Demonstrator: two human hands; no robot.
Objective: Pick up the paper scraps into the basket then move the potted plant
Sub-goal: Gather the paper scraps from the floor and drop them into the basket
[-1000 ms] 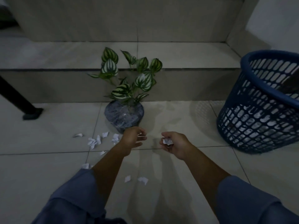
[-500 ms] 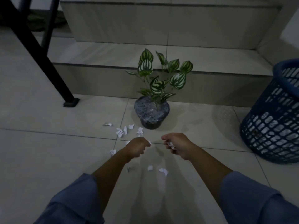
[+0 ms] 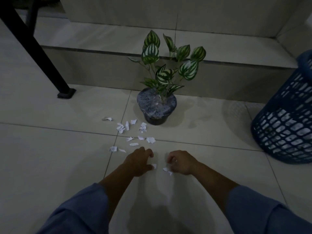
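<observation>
Several white paper scraps (image 3: 131, 130) lie scattered on the tiled floor in front of the potted plant (image 3: 157, 105), which has striped green leaves and a dark speckled pot. The blue lattice basket (image 3: 285, 130) stands at the right edge. My left hand (image 3: 139, 162) is down at the floor, fingers curled and apart from the thumb, whose tip touches one scrap (image 3: 154, 166). My right hand (image 3: 182, 162) is curled shut, a bit of white paper showing between its fingers, and more scraps (image 3: 167, 171) lie just left of it.
A tiled step (image 3: 101, 65) runs across behind the plant. A black slanted furniture leg (image 3: 38, 53) ends in a foot on the floor at the left. Light floor tiles spread out to the left and toward me.
Both hands have come back toward me and down to the two nearest scraps. My head has turned left, so the basket has slid toward the right edge.
</observation>
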